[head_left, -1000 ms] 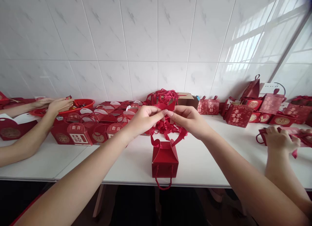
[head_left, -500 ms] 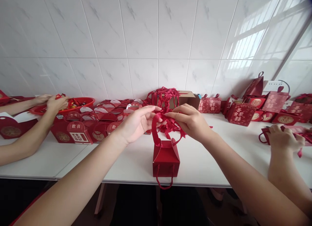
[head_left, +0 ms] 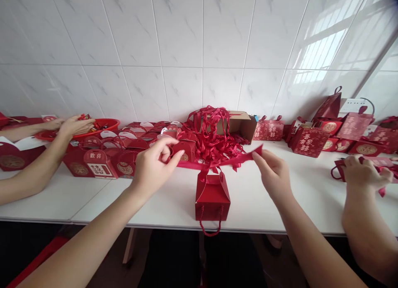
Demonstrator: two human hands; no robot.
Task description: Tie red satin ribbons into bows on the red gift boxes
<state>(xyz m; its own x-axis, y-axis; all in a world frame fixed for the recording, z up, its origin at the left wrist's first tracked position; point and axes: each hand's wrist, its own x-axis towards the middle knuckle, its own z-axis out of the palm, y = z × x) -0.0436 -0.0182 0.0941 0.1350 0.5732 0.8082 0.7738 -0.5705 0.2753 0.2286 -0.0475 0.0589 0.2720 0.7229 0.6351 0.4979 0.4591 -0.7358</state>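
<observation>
A small red gift box [head_left: 212, 211] stands on the white table in front of me, its twisted rope handle hanging over the near side. A red satin ribbon [head_left: 241, 158] runs through the top of the box and is pulled out sideways above it. The thumb and fingers of my right hand [head_left: 275, 174] pinch one end of the ribbon, to the right of the box. My left hand [head_left: 155, 163] is closed at the other end, left of the box; its curled fingers partly hide the ribbon there.
Behind the box lies a heap of loose red ribbons [head_left: 214, 134] spilling from a cardboard box [head_left: 247, 128]. Rows of red gift boxes [head_left: 99, 163] fill the left side. A co-worker's hands [head_left: 74, 126] are over a red basin [head_left: 110, 124]; another person's hand [head_left: 367, 172] works at right.
My hands have moved apart from close together above the box. The ribbon loop between them has become a strip drawn out to both sides. The box stays in place.
</observation>
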